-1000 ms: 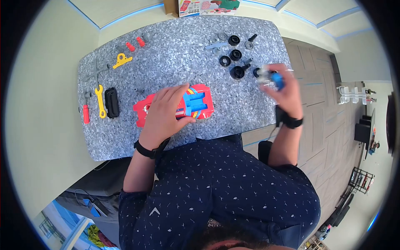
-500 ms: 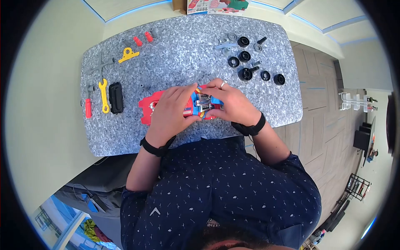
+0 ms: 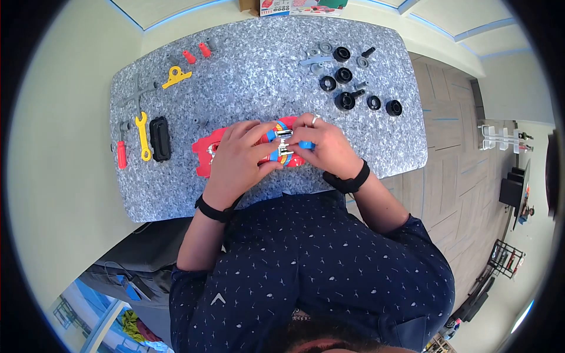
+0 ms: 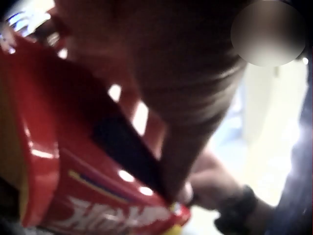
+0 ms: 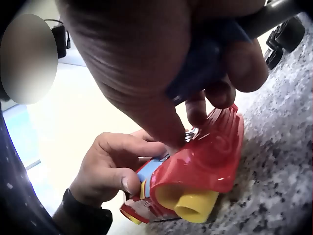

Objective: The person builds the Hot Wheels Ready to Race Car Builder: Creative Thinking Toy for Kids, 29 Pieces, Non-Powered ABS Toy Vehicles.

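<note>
Close to the near edge of the surface (image 3: pixel 253 65), the red toy car (image 3: pixel 202 147) is lying lengthwise, and its blue bay, bare a second ago, is now holding a chrome engine piece (image 3: pixel 284 133): fitted in, it seems, though how firmly is unclear. The left hand (image 3: pixel 233 165) is gripping the body, fingers bent over it, thumb on the near side. The right hand's (image 3: pixel 331 150) grip is closing round a blue tool (image 3: pixel 306 145), fingertips reaching the chrome. Farther out, a yellow wrench (image 3: pixel 142 136) is lying left, black wheels (image 3: pixel 344 75) towards the far right corner.
</note>
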The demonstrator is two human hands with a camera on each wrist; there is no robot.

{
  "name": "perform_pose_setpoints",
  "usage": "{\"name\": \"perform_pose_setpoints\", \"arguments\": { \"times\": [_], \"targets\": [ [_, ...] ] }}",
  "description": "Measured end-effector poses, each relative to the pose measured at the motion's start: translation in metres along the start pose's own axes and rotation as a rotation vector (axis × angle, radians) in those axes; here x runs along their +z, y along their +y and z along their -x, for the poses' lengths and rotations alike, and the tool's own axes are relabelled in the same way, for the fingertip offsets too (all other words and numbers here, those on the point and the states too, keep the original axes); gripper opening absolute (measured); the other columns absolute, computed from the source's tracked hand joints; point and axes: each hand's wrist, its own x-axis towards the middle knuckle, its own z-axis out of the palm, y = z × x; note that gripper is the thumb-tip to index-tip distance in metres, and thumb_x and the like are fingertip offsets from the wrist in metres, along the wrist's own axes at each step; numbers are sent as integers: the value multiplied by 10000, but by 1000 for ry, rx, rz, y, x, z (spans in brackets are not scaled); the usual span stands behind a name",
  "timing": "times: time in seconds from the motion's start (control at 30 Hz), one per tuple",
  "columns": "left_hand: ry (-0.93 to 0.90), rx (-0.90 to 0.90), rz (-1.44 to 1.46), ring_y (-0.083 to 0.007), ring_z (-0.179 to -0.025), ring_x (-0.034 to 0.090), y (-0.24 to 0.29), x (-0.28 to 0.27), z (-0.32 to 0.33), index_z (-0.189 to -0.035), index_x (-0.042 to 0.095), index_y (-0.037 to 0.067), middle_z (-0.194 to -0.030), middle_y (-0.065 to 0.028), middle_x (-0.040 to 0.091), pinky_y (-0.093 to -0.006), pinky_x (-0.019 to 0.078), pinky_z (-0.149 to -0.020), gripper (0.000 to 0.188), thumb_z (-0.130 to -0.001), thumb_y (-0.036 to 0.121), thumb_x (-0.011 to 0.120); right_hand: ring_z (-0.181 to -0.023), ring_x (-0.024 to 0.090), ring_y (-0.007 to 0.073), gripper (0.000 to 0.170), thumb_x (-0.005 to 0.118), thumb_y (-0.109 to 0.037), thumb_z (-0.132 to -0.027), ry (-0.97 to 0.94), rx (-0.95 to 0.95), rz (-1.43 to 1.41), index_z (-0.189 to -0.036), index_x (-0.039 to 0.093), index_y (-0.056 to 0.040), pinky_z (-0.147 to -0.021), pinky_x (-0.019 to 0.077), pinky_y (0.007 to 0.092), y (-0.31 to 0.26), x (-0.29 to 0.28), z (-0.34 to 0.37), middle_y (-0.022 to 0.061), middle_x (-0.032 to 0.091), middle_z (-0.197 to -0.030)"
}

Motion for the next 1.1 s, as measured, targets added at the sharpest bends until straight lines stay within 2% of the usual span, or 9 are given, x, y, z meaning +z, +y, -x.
{"name": "perform_pose_setpoints", "arguments": {
  "times": [0.1,0.2,0.3,0.5,0.6,0.8,0.87,1.0,1.1],
  "targets": [
    [8,-4,21,-324,-1347,655,-1,1,-2,-1193,835,148,-1476,-15,722,-519,524,-1151,504,-754,340,989,-997,777,325,179,873,-117,-941,23,16,-16,-1112,823,-135,-844,639,443,-3,1,-2,91,746,-1195],
    [7,-12,24,-323,-1347,655,0,1,-2,-1193,823,144,-1480,-15,722,-521,520,-1153,505,-755,333,990,-981,771,328,218,894,-108,-931,108,-69,-126,-1136,820,-105,-848,631,443,3,0,2,110,756,-1159],
    [5,-22,24,-323,-1349,654,0,1,1,-1198,814,137,-1483,-16,722,-520,517,-1157,509,-761,330,989,-972,763,333,273,914,-108,-924,175,-33,-57,-1178,817,-86,-835,619,444,7,-22,10,131,764,-1102],
    [-16,-46,22,-332,-1355,659,2,-1,-2,-1273,787,123,-1489,-34,729,-522,517,-1162,593,-762,337,996,-942,759,376,395,923,-163,-927,315,272,325,-1287,782,-79,-816,605,464,32,-64,28,156,768,-1022],
    [-23,-54,32,-346,-1374,665,2,-3,-3,-1350,759,105,-1504,-60,735,-531,518,-1179,696,-747,341,1014,-964,761,397,430,926,-178,-919,307,390,354,-1309,770,-86,-843,610,473,49,-58,37,149,760,-1004],
    [18,12,30,-360,-1489,623,1,-27,8,-1475,710,100,-1551,-85,714,-594,412,-1319,832,-750,377,1011,-1092,748,417,461,949,-163,-873,210,369,357,-1271,737,-65,-879,609,510,46,-58,49,148,728,-1151],
    [27,9,-6,-379,-1521,599,-4,-48,21,-1522,687,99,-1568,-94,703,-611,372,-1352,891,-742,378,1014,-1109,739,427,445,951,-147,-861,246,317,364,-1236,730,-57,-901,608,508,41,-56,50,148,712,-1208],
    [-79,-155,-101,-398,-1566,527,-19,-72,45,-1605,624,148,-1695,-92,580,-614,384,-1346,979,-719,291,1013,-1139,729,432,409,933,-96,-845,212,351,267,-1211,753,-68,-957,605,498,48,-52,49,160,685,-1280],
    [-166,-285,-110,-426,-1589,489,-24,-72,56,-1645,593,165,-1739,-114,520,-575,418,-1330,1051,-686,209,1019,-1097,709,373,470,909,-44,-825,274,384,78,-1274,771,-71,-990,578,455,25,-52,38,156,666,-1274]
  ]
}}
